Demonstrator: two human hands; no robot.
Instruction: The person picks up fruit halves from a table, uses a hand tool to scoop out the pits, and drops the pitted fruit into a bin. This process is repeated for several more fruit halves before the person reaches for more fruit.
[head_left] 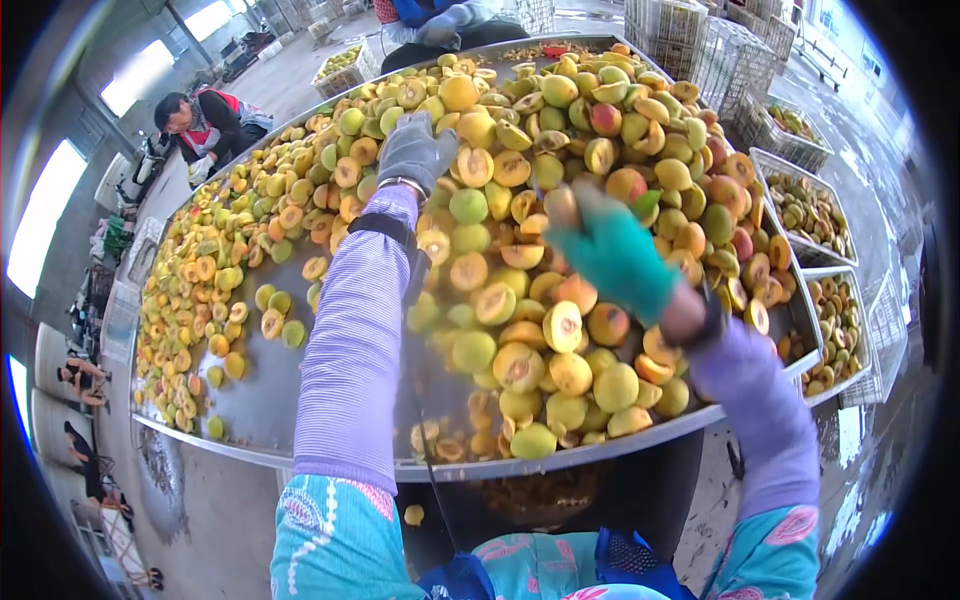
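A metal-topped table [262, 385] carries a heap of halved and whole yellow-green peaches or similar stone fruit [570, 374], many with brown pit cavities showing. My left hand [415, 157], in a grey glove, reaches to the far middle of the heap. Its fingers lie over the fruit with the thumb apart, and I see nothing held in it. Over the right part of the heap is my right hand [615, 250] in a green glove. Motion smears it, so its fingers and anything in them cannot be made out.
Crates of fruit [808, 212] stand along the table's right side, with stacked white crates [705, 55] behind. A person [215, 125] leans at the far left edge. Another person's gloved hands [445, 22] show at the far end. A metal rim [560, 463] borders the table's near edge.
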